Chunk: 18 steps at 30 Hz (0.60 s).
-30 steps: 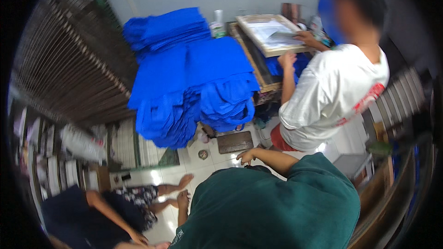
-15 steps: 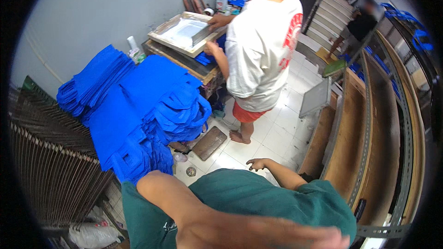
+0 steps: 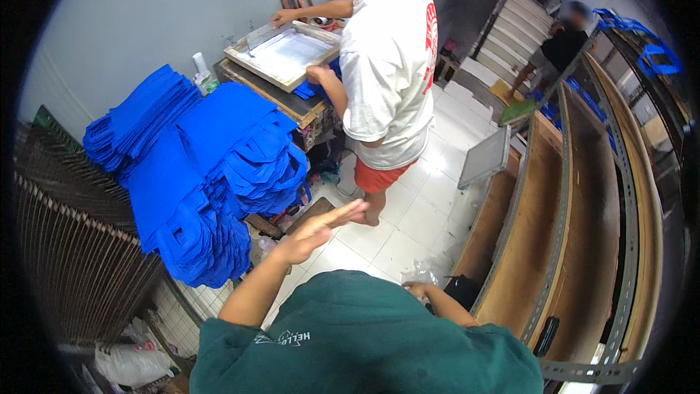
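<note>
My left hand [image 3: 317, 235] is raised in front of my green shirt, fingers stretched out, with nothing in it. It is nearest to the pile of blue fabric bags [image 3: 211, 168], apart from it. My right hand [image 3: 418, 290] hangs low by my other side, partly hidden by my shirt; its visible fingers look loosely apart and I see nothing in them. Near it is a clear plastic bag [image 3: 423, 272] on the floor. A co-worker in a white shirt [image 3: 390, 66] has both hands at a screen printing frame [image 3: 237, 55] on the worktable.
Wooden shelves [image 3: 536, 226] on a metal rack run along the right. At the left stands a rack of thin stacked racks [image 3: 80, 241]. A grey framed screen [image 3: 485, 157] leans by the shelves. Another person [image 3: 565, 47] stands near the stairs [image 3: 514, 25] at the back.
My left hand has swung from close in front of the camera to farther out, above the floor. My right hand has drawn back toward my body. The co-worker's far hand has moved toward the wall.
</note>
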### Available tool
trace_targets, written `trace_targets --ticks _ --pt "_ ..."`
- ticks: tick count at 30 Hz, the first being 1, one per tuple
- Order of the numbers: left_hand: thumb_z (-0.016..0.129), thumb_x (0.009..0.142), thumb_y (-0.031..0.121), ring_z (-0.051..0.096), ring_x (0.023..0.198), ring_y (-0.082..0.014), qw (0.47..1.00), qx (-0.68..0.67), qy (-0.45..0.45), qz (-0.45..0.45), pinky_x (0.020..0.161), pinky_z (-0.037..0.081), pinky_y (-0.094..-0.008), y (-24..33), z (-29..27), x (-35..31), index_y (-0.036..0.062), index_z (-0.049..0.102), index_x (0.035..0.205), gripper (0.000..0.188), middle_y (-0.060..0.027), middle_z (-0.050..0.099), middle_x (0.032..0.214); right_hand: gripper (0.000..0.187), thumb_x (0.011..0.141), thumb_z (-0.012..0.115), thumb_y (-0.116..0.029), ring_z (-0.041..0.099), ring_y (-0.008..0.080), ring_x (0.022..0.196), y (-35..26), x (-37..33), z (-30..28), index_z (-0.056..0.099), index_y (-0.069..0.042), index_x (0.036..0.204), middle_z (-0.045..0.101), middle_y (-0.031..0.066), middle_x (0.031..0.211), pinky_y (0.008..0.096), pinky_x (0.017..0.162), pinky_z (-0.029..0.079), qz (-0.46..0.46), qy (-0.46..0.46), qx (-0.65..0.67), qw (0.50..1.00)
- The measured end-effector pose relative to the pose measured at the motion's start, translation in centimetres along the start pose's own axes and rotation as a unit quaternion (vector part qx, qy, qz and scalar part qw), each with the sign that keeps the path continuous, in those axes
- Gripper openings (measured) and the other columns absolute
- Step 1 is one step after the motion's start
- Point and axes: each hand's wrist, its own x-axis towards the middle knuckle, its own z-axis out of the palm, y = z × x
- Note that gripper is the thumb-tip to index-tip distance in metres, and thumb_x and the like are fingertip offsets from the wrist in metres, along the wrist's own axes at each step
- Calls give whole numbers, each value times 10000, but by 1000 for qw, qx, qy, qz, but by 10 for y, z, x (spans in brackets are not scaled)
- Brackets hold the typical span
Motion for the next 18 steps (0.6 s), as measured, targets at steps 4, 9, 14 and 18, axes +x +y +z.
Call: trace_targets --ticks 4,9,14,18 --pt "242 880 634 181 1353 -292 793 217 127 -555 1100 140 -377 -178 -29 -146 -49 242 1368 839 -178 226 1447 683 775 607 -355 535 323 1073 46 20 17 357 -91 1353 464 173 1296 432 849 457 18 -33 55 998" --pt "290 849 676 226 1329 -267 737 -354 292 -497 1051 262 -395 -314 7 -325 92 262 1403 806 -112 251 1448 675 783 589 -389 496 316 1122 75 34 35 368 -88 1345 453 175 1308 420 907 413 3 -38 68 997" --pt "326 840 680 407 1216 -247 825 -40 186 -532 1009 315 -366 -156 10 -204 115 331 1380 781 -88 404 1368 671 790 571 -423 457 309 1172 107 58 39 380 -85 1337 441 177 1320 408 965 369 -18 -23 30 999" --pt "387 845 639 397 1221 -216 833 40 94 -544 1005 320 -329 -213 -43 -192 87 348 1365 759 -111 312 1421 670 796 557 -450 426 303 1211 114 86 8 389 -82 1331 432 179 1330 398 1011 333 -52 5 -55 997"
